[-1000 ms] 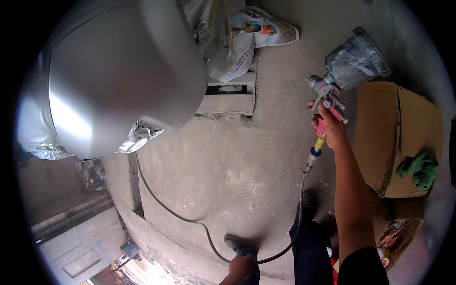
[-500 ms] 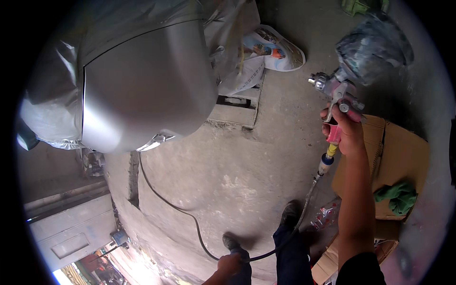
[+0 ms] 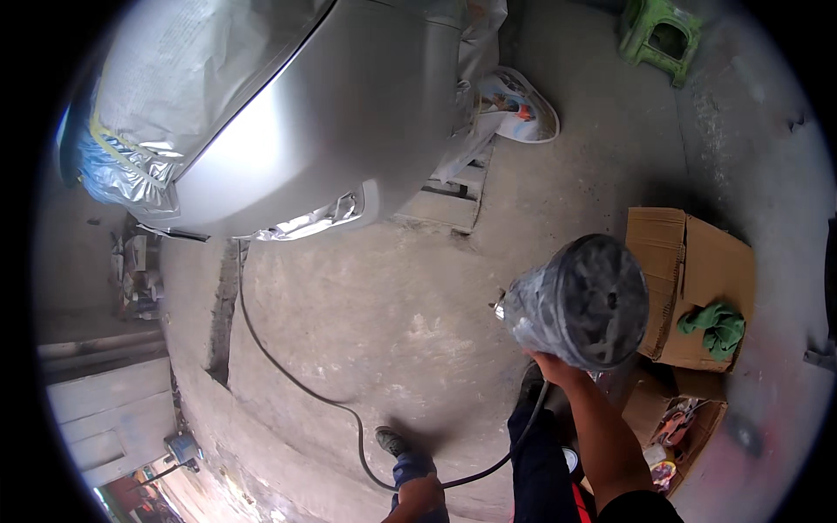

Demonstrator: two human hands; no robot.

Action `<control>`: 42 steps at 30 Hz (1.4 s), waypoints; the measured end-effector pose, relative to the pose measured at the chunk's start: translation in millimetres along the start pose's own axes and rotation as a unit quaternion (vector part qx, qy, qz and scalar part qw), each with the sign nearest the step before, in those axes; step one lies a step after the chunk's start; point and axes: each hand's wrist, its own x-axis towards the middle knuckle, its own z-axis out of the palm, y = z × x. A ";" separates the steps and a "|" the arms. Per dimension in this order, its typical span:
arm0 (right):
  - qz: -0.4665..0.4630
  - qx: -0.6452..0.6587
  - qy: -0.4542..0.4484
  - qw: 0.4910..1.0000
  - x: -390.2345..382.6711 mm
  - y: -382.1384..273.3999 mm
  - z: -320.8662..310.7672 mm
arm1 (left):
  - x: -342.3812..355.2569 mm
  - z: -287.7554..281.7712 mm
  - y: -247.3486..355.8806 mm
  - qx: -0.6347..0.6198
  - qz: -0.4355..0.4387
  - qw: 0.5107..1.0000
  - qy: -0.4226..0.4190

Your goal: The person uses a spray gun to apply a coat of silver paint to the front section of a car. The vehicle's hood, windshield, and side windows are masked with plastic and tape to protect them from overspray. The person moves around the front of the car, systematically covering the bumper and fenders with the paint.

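My right hand is closed round a paint spray gun, its dark, paint-smeared cup turned lid-up toward me. The cup hides the gun's handle and most of my fingers. The small nozzle points left, toward a silver car bumper standing apart from it. At the lower edge my left hand is closed on the thin dark air hose. That hose curves over the floor from under the car and up to my right hand. Plastic masking film covers the car above the bumper.
A flattened cardboard box with a green cloth on it lies at the right. Below it an open box holds assorted items. A green stool stands far right. A floor slot runs beneath the bumper's left.
My right hand has brought the spray gun down and left, and its cup now faces me. The view has shifted, with the bumper higher and the stool more fully visible. My left hand stays low.
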 end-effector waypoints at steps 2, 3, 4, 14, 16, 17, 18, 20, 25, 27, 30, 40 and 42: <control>-0.048 -0.124 -0.018 0.991 -35.4 -24.4 21.7 | -3.4 11.4 -33.5 0.008 0.006 1.000 -0.007; -0.052 -0.175 0.013 0.983 -46.6 -39.3 29.0 | -8.5 17.7 -52.1 0.000 0.000 1.000 0.002; -0.056 -0.225 0.043 0.972 -57.8 -53.6 36.4 | -11.3 22.2 -71.0 -0.008 -0.007 1.000 0.010; 0.292 0.361 0.352 0.813 -5.3 -145.5 140.5 | -8.1 91.6 -226.2 -0.042 -0.112 0.993 -0.008; 0.304 0.419 0.277 0.809 -3.9 -168.1 191.5 | -4.8 113.6 -236.3 -0.049 -0.132 0.990 -0.031; 0.300 0.443 0.234 0.812 -7.1 -181.1 217.6 | -4.3 121.9 -238.8 -0.050 -0.131 0.989 -0.038; 0.296 0.462 0.191 0.814 -9.6 -193.7 242.4 | -4.6 126.4 -243.6 -0.046 -0.129 0.989 -0.046; 0.137 0.362 0.118 0.914 -29.5 -230.3 274.2 | -10.0 129.0 -250.5 -0.041 -0.131 0.989 -0.055; 0.061 0.321 0.120 0.938 -51.3 -286.6 261.9 | -19.4 104.3 -263.3 -0.006 -0.100 0.995 -0.021; 0.025 0.206 0.206 0.956 -47.9 -278.9 239.7 | -22.0 93.3 -269.9 0.009 -0.086 0.996 -0.013; 0.047 0.083 0.311 0.945 -49.9 -264.3 204.8 | -17.3 93.4 -287.4 0.009 -0.055 0.998 -0.002; 0.171 -0.021 0.412 0.895 -38.5 -296.4 268.2 | 15.5 37.6 -396.3 0.037 0.209 0.974 0.077; 0.180 0.014 0.376 0.909 -38.6 -312.4 323.5 | 10.1 20.2 -448.8 0.092 0.230 0.965 0.088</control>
